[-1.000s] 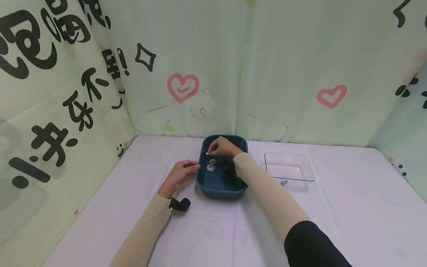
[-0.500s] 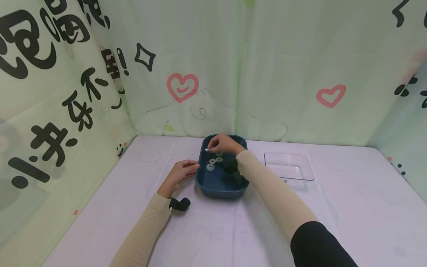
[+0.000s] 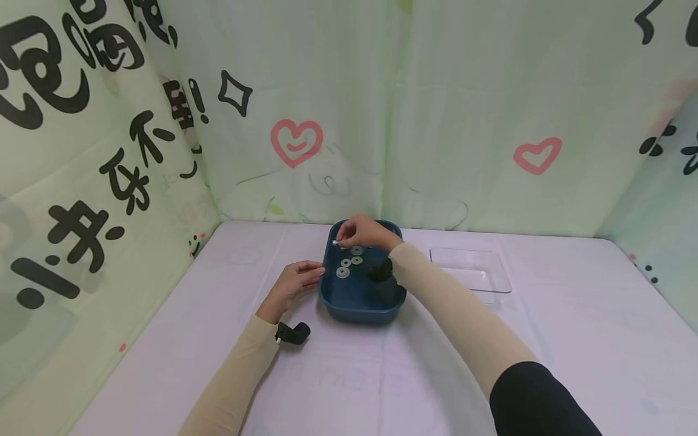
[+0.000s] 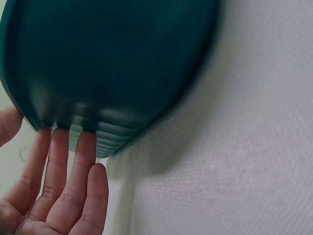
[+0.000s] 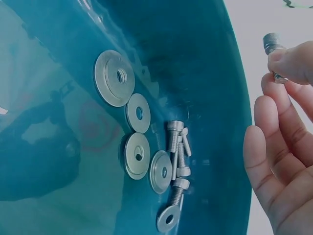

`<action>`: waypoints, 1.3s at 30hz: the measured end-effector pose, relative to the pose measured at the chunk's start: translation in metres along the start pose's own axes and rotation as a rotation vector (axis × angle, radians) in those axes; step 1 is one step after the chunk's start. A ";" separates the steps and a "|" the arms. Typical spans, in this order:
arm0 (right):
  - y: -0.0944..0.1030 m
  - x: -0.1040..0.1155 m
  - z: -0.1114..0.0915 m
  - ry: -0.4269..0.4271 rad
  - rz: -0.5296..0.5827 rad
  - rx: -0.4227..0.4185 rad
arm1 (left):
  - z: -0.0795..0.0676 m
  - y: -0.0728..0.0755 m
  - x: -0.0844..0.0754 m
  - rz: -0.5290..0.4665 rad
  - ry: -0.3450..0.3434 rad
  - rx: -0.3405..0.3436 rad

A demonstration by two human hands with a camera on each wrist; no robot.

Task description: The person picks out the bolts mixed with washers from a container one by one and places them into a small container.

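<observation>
My right hand [image 3: 362,232] is above the far left part of a dark blue bin [image 3: 360,315]. Thumb and index finger pinch a silver socket-head bolt [image 5: 272,43], its knurled head pointing away from the palm. Inside the bin, flat metal washers [image 5: 113,78] of different sizes lie in a loose row. Several more socket-head bolts [image 5: 175,128] are heaped against the wall beside them. My left hand [image 3: 297,283] touches the bin's left outer side; in the left wrist view its fingertips [image 4: 59,134] meet the wall, fingers fairly straight, thumb by the rim.
A clear plastic box [image 3: 474,266] stands to the right of the bin, partly behind my right forearm. Black wrist camera [image 3: 293,333] sits on my left wrist. A printed curtain [image 3: 452,121] hangs along the white table's [image 3: 349,387] back edge.
My right hand, pinching the bolt, has risen slightly toward the bin's far left, uncovering more washers. A small grey piece by the clear box is now behind my sleeve. My left hand stays put.
</observation>
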State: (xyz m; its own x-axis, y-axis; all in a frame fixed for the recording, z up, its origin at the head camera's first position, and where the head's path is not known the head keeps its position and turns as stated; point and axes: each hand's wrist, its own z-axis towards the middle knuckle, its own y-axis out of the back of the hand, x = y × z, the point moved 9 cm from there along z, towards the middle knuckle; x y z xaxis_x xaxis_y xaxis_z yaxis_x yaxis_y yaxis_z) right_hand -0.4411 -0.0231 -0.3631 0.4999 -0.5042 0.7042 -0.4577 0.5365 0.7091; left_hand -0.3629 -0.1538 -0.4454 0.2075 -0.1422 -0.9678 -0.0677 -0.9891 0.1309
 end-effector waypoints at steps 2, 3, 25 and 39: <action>0.001 0.002 -0.001 0.008 -0.006 0.005 | 0.000 0.000 0.000 0.003 0.004 0.000; 0.001 0.003 -0.002 0.011 -0.008 0.007 | 0.000 0.000 0.000 0.002 0.007 0.000; 0.015 0.030 -0.042 0.117 0.010 0.054 | 0.000 -0.001 0.000 -0.005 -0.010 -0.005; 0.023 0.033 -0.069 0.096 0.023 0.056 | -0.009 -0.003 -0.008 0.000 -0.003 0.010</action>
State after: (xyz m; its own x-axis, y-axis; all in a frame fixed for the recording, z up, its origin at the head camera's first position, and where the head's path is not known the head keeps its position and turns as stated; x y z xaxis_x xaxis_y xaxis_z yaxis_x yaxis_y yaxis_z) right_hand -0.3840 0.0194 -0.3260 0.5557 -0.4232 0.7156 -0.5093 0.5071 0.6954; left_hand -0.3557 -0.1500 -0.4361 0.2048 -0.1422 -0.9684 -0.0778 -0.9886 0.1287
